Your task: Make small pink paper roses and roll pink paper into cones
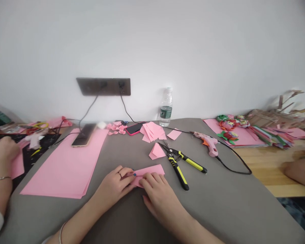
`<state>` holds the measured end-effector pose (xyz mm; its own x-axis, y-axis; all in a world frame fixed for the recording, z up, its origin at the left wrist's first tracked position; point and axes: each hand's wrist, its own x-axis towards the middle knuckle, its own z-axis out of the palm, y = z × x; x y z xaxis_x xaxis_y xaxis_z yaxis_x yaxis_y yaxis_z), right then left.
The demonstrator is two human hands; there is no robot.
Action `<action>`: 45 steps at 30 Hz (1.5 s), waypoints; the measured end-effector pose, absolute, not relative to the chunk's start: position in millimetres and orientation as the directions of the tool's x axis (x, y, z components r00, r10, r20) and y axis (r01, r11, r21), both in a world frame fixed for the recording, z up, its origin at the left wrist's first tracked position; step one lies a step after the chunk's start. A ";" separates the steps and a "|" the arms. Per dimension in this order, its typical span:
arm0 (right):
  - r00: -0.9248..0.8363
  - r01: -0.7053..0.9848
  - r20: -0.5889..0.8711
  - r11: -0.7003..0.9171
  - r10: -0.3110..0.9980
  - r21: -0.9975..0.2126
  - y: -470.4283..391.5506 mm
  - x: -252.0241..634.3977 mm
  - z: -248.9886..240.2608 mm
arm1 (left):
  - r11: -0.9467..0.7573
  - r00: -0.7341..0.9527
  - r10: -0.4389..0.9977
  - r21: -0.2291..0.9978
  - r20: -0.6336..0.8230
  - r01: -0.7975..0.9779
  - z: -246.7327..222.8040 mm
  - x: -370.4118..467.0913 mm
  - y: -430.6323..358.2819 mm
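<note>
A small folded piece of pink paper [152, 168] lies on the grey table in front of me. My left hand [117, 184] pinches its left end, the fingers closed on the edge. From the right, my right hand [159, 193] has its fingers bent over the paper's lower edge, pressed together on it. Just beyond the paper sits a folded pink piece [157, 151], with black and yellow pliers [179, 164] to its right. Pink squares [152, 131] are piled behind.
Large pink sheets [63, 166] with a phone [84, 135] on top lie left. A water bottle [166, 108] stands by the wall. A pink glue gun [208, 143] and its cable lie right, near paper flowers [228, 125]. Another person's hand [2, 152] is at far left.
</note>
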<state>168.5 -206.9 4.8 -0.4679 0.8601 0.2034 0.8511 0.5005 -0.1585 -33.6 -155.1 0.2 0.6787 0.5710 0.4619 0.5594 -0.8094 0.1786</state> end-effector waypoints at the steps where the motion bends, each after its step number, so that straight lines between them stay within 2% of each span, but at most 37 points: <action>1: -0.481 0.841 0.195 0.513 0.855 -0.170 -204.2 171.4 7.2 | -0.805 0.667 0.576 0.186 0.472 0.564 -1.0 -33.1 -157.2; 4: -0.489 0.834 0.161 0.513 0.858 -0.204 -194.8 176.2 16.1 | -0.794 0.641 0.595 0.234 0.484 0.561 -3.2 -32.9 -161.2; 7: -0.445 0.846 0.065 0.443 0.893 -0.295 -184.2 176.3 28.8 | -0.782 0.615 0.613 0.274 0.495 0.559 -5.0 -34.3 -163.0; 10: -0.382 0.868 -0.025 0.350 0.924 -0.353 -174.3 174.2 41.1 | -0.768 0.616 0.625 0.241 0.479 0.593 -6.4 -36.1 -165.7; 13: -0.386 0.859 -0.012 0.355 0.922 -0.369 -166.1 173.7 45.8 | -0.767 0.637 0.626 0.212 0.450 0.605 -7.3 -36.8 -169.1; 19: -0.359 0.735 -0.117 0.203 0.926 -0.647 -150.7 181.7 32.1 | -0.751 0.592 0.645 0.257 0.483 0.609 -12.7 -39.0 -171.7; 24: -0.347 0.717 -0.134 0.171 0.928 -0.675 -145.1 183.9 21.0 | -0.720 0.604 0.653 0.129 0.457 0.681 -21.1 -37.6 -187.6; 29: -0.302 0.748 -0.101 0.170 0.948 -0.642 -151.0 180.2 19.7 | -0.614 0.581 0.748 0.000 0.320 0.790 -30.9 -28.9 -212.4; 34: -0.365 0.787 -0.026 0.294 0.930 -0.542 -159.8 181.1 23.6 | -0.615 0.594 0.765 0.009 0.248 0.789 -32.7 -30.2 -217.9; 36: -0.431 0.791 0.028 0.393 0.902 -0.469 -162.8 182.1 22.4 | -0.625 0.607 0.762 0.015 0.226 0.780 -29.2 -32.2 -216.9; 41: -0.587 0.761 0.200 0.619 0.785 -0.196 -172.9 180.4 4.1 | -0.655 0.639 0.746 0.030 0.189 0.755 -20.4 -36.9 -210.6; 45: -0.676 0.705 0.193 0.700 0.712 -0.111 -183.8 179.1 -11.0 | -0.677 0.664 0.731 0.041 0.157 0.735 -18.4 -45.7 -204.4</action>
<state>179.1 -183.8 -11.0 -0.6756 0.7116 0.1928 0.7054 0.7000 -0.1113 -45.7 -204.4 -18.4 0.6643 0.7308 0.1570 0.7349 -0.6769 0.0412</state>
